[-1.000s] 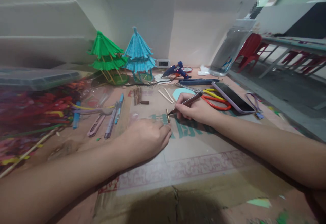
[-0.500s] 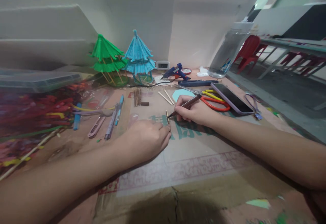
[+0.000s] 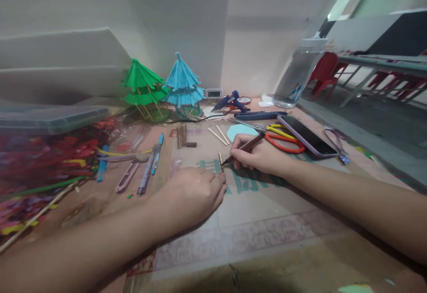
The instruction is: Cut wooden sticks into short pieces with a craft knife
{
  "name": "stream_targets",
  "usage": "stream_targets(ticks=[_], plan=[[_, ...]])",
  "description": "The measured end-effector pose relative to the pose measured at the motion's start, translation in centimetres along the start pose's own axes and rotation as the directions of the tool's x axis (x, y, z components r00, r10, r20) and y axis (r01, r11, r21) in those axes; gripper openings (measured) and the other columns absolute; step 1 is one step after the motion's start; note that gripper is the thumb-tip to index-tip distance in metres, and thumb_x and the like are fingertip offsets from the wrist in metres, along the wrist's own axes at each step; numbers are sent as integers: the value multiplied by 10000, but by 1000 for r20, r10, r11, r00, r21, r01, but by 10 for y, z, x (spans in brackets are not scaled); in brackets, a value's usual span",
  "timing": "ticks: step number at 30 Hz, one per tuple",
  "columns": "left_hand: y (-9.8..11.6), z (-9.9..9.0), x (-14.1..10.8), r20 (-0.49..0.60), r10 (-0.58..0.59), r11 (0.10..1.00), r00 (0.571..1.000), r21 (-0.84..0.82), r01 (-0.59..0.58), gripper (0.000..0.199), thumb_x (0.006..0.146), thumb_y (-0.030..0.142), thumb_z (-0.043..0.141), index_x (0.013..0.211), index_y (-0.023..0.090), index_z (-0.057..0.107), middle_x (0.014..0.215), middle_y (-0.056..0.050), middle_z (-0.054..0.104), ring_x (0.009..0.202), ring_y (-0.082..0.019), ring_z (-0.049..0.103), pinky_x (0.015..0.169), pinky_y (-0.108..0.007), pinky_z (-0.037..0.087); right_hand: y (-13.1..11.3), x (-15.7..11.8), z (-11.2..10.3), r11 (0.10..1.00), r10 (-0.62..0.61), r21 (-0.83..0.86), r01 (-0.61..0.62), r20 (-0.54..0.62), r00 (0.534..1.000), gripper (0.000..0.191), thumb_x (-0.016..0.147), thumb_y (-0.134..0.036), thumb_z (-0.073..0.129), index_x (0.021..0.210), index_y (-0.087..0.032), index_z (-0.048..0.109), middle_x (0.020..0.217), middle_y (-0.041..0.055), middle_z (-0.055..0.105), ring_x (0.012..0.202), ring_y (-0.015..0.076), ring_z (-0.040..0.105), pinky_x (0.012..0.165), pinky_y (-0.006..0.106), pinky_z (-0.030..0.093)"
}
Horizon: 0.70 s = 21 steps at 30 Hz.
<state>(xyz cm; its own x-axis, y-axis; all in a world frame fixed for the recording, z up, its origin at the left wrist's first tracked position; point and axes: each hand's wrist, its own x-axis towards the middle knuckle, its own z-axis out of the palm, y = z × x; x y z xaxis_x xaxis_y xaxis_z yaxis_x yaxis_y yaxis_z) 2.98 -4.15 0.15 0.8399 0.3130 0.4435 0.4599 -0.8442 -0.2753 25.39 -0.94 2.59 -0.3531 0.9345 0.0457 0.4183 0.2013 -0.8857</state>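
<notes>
My left hand (image 3: 196, 193) rests on the table mat with its fingers closed on the near end of a short thin wooden stick (image 3: 220, 158). A brown marker (image 3: 246, 145) is gripped in my right hand (image 3: 255, 155), its dark tip touching or very near the stick. The stick is pale at its far end and darker near my left fingers. Behind my hands lie several brown sticks (image 3: 182, 136) in a row, a brown marker cap (image 3: 191, 145), two pale sticks (image 3: 218, 135) and a light blue octagon (image 3: 240, 132).
Green (image 3: 145, 90) and blue (image 3: 184, 84) tiered paper models stand at the back, near a glue gun (image 3: 231, 101). Scissors (image 3: 285, 142), a phone (image 3: 307, 136) and a large bottle (image 3: 293, 77) are at right. Pens (image 3: 158, 153) and a lidded box (image 3: 53, 119) lie left.
The whole view has shifted, so things sit lower in the picture. The marker tip has moved slightly along the stick toward my left hand. Both hands keep their holds.
</notes>
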Motion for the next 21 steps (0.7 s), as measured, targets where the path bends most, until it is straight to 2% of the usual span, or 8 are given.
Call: stream_targets(ticks=[3,9,17,21], plan=[[0,0,0,9,-8,1000,1000,0,8,240,999,211,452,892,162,663,652,-20,650,547,-219,623,494,-363,426,3,3,1,1000,-3,-9,3,-51,999,166,873,-305,636,798,-206,525,600,-19,672,419,78,482,398,188,365],[0,0,-1,-3,-11,1000,1000,6,12,246,1002,212,449,914,159,673,662,-18,653,559,-216,625,505,-368,432,6,4,1,1000,2,-4,-2,-54,999,179,904,-326,608,816,-209,504,619,-22,675,415,75,484,396,186,381],[1,0,1,-19,-11,1000,1000,23,11,234,989,198,464,901,157,677,656,-17,650,556,-215,621,494,-361,418,7,4,1,1000,-17,2,17,-43,999,179,906,-327,610,813,-201,523,625,-15,680,418,68,480,399,178,378],[1,1,0,-15,-8,1000,1000,13,8,227,991,204,472,894,153,671,667,-20,656,563,-210,622,510,-352,428,1,1,0,1000,26,7,-26,14,1000,161,880,-286,619,780,-195,532,603,1,684,430,72,495,407,176,386]])
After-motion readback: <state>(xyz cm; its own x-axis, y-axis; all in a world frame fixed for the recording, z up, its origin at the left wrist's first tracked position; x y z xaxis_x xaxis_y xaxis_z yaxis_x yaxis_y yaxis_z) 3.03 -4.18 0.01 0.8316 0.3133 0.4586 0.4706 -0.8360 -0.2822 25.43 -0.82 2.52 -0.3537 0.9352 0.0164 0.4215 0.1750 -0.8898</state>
